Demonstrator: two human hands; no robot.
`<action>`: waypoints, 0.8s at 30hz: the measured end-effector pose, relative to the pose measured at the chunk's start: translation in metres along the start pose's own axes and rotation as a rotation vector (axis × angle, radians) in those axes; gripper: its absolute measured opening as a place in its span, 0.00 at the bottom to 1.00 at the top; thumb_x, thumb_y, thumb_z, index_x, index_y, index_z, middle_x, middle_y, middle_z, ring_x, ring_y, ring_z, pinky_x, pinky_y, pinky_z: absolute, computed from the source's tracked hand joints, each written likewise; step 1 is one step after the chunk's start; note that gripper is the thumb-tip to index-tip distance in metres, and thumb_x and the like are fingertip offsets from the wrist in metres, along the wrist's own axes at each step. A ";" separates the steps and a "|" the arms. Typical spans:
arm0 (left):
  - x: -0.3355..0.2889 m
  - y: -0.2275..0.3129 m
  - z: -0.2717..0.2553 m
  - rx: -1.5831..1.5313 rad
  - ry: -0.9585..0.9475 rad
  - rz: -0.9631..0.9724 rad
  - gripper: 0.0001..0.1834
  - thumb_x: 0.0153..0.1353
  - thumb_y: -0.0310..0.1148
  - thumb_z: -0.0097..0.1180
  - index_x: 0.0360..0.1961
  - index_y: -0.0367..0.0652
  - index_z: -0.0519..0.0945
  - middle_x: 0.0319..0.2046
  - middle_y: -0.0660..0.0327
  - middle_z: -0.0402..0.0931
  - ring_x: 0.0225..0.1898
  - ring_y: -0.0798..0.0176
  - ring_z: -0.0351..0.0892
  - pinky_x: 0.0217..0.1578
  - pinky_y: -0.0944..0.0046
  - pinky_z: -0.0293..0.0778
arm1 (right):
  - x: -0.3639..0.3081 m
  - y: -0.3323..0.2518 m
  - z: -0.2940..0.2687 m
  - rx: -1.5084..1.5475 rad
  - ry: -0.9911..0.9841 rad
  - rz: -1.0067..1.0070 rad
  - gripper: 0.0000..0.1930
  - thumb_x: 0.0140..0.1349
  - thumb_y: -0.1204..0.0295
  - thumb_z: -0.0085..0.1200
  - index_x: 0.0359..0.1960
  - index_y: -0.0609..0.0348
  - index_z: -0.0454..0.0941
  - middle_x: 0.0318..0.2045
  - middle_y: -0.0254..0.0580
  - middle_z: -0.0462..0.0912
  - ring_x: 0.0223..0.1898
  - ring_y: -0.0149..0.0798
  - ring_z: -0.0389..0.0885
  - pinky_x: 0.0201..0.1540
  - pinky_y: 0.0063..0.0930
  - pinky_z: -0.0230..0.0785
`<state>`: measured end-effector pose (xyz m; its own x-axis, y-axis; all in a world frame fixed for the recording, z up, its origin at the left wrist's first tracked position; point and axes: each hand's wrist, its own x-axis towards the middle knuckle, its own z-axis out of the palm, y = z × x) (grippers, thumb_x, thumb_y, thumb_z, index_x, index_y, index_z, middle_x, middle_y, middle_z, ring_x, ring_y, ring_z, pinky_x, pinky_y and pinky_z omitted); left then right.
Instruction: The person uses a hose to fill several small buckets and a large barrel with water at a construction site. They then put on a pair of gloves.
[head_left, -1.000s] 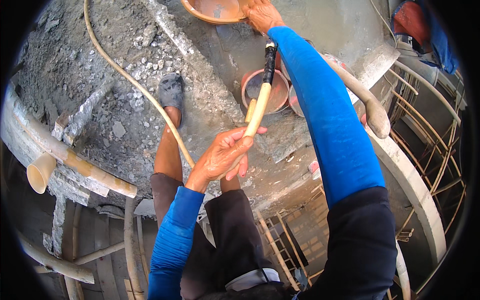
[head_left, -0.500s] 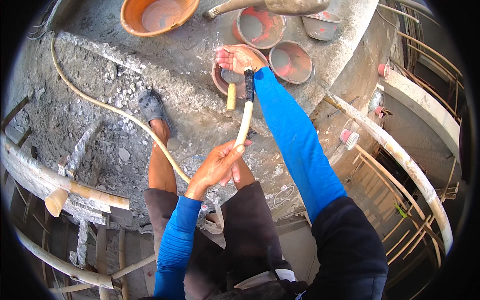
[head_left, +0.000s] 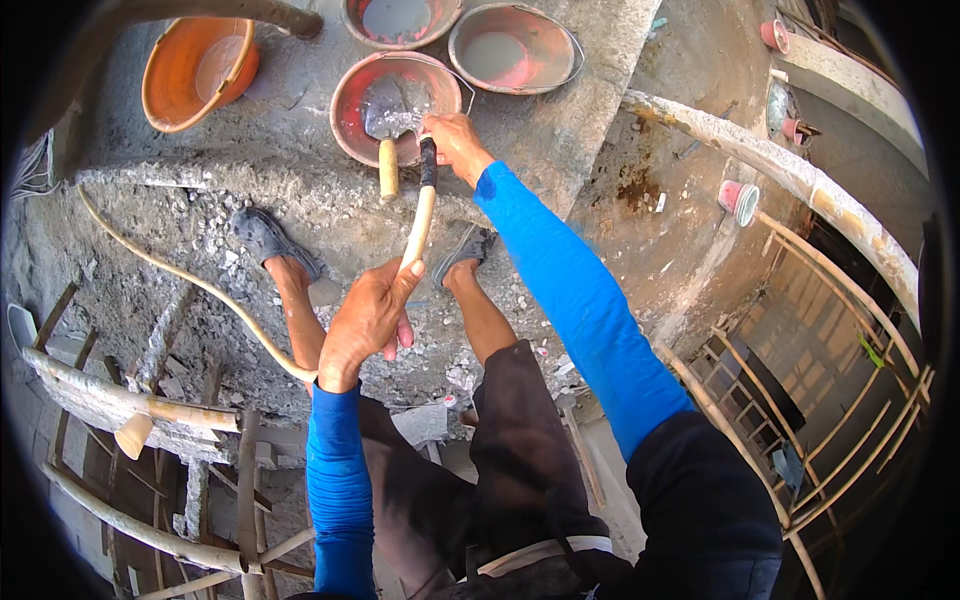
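Observation:
My left hand is wrapped round a pale yellow hose, whose upper end is bound in black tape. At that end, my right hand has its fingers closed round the tip, beside the rim of a reddish bucket. Water appears to splash inside this bucket. A trowel rests in it, its grey blade inside and its wooden handle sticking out over the near rim, just left of the taped hose end. The exact hold of the right fingertips is partly hidden.
Two more buckets, one grey-red and one at the top edge, stand behind. An orange basin sits to the left. Rubble lies around my feet on the rough concrete ledge. Bamboo poles and a curved concrete edge flank it.
My right hand, earlier open with palm up over the bucket, has turned and closed at the hose tip. The view has shifted, showing the buckets farther left and higher. My left hand keeps its hold.

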<state>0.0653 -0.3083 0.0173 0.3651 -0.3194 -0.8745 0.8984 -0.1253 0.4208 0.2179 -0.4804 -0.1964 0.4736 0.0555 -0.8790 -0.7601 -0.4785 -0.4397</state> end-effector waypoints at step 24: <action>0.007 0.085 0.150 0.227 0.050 0.083 0.24 0.77 0.49 0.49 0.52 0.35 0.80 0.15 0.53 0.76 0.13 0.58 0.78 0.16 0.55 0.74 | -0.116 -0.012 -0.144 -0.033 0.555 -0.313 0.07 0.68 0.70 0.55 0.38 0.60 0.81 0.20 0.43 0.84 0.17 0.36 0.82 0.20 0.33 0.76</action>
<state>0.1076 -0.4618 0.0830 0.4522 -0.2913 -0.8430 0.7890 -0.3101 0.5304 0.2363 -0.6078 -0.0627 0.8376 -0.2614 -0.4796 -0.5387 -0.5406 -0.6462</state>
